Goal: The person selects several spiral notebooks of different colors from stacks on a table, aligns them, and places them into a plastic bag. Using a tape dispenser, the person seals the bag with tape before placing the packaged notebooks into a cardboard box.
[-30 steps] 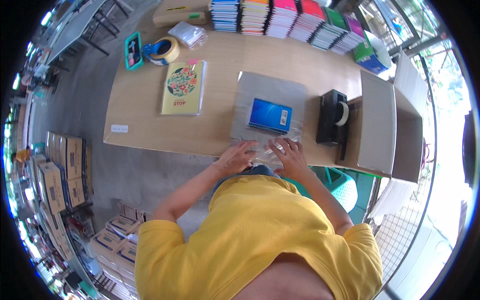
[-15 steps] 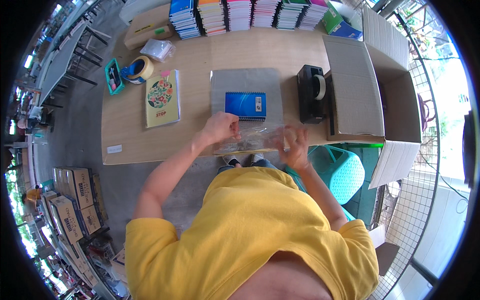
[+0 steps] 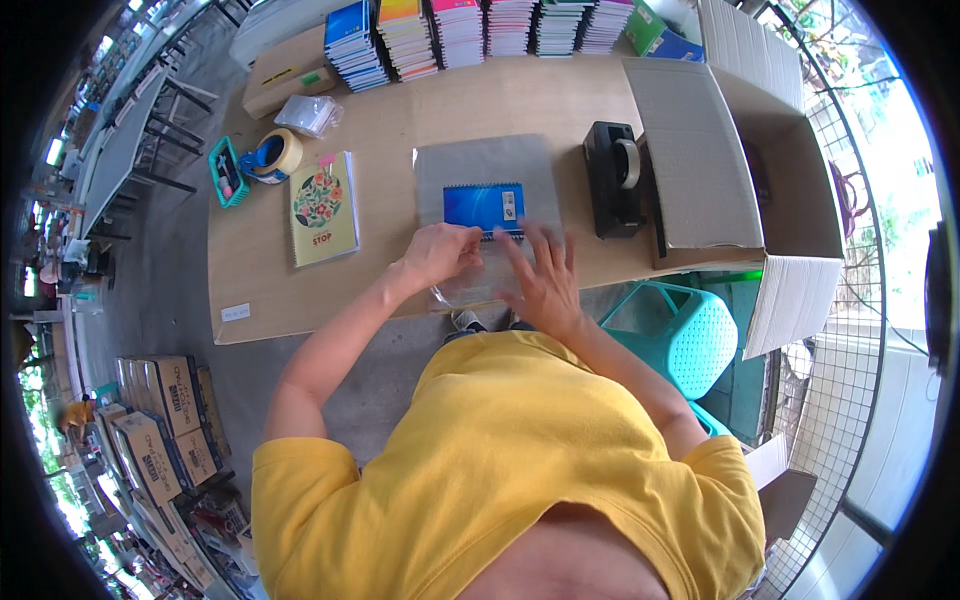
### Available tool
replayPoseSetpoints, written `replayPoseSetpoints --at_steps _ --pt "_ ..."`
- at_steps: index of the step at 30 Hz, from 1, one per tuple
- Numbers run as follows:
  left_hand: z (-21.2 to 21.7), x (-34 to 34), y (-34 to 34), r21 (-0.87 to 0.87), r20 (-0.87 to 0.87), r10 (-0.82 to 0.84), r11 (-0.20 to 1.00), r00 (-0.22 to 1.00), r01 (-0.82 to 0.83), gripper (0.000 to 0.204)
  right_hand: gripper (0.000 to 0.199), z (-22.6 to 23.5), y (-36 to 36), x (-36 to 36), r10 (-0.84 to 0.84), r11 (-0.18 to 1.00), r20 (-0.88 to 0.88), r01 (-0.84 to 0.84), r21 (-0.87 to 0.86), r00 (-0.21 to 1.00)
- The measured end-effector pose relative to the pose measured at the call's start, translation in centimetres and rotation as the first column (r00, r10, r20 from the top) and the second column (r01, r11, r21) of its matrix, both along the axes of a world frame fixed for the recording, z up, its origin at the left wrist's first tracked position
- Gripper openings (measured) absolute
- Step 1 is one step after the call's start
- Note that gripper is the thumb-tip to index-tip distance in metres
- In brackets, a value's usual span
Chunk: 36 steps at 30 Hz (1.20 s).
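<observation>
A small blue spiral notebook [image 3: 483,206] lies on a clear plastic sheet [image 3: 480,158] near the middle of the table's front side. My left hand [image 3: 440,254] is closed at the notebook's lower left corner, its fingertips pinching the plastic. Over the sheet's front part, my right hand [image 3: 545,278] is open with fingers spread, and its fingertips reach the notebook's lower right edge. Between the hands the plastic looks slightly crinkled and hangs near the table edge. A second coil shows along the notebook's near edge.
To the left lie a yellow floral notebook [image 3: 326,212], tape rolls [image 3: 283,158], a teal basket [image 3: 228,172] and a plastic-wrapped pack [image 3: 308,115]. Right are a black tape dispenser [image 3: 612,180], an open cardboard box [image 3: 700,170] and a teal stool [image 3: 690,340]. Notebook stacks [image 3: 458,35] line the back.
My right hand has moved left and up, spreading its fingers over the plastic. The bunched plastic at the front now lies flatter. My left hand stays by the notebook's corner.
</observation>
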<state>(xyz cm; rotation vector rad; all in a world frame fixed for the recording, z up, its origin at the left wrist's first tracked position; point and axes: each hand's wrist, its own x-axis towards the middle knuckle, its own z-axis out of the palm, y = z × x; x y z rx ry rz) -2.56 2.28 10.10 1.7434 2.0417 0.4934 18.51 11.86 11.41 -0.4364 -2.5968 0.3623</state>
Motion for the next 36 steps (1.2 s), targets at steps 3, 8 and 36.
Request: replayPoseSetpoints --at_steps 3,8,36 --pt "0.2 0.4 -0.2 0.063 -0.099 -0.023 0.998 0.995 0.030 0.015 0.027 -2.7 3.0 -2.5 -0.108 0.986 0.056 0.100 0.131 0.993" --pt "-0.1 -3.0 0.0 0.306 -0.163 0.396 0.891 0.904 -0.335 0.015 0.022 -4.8 9.6 -2.5 -0.011 0.856 0.191 0.108 -0.506 0.982" --pt "-6.5 7.2 1.2 0.262 -0.202 0.307 0.932 0.930 -0.250 0.074 0.014 -7.7 19.3 -6.4 -0.109 0.810 0.395 0.312 -0.497 0.912"
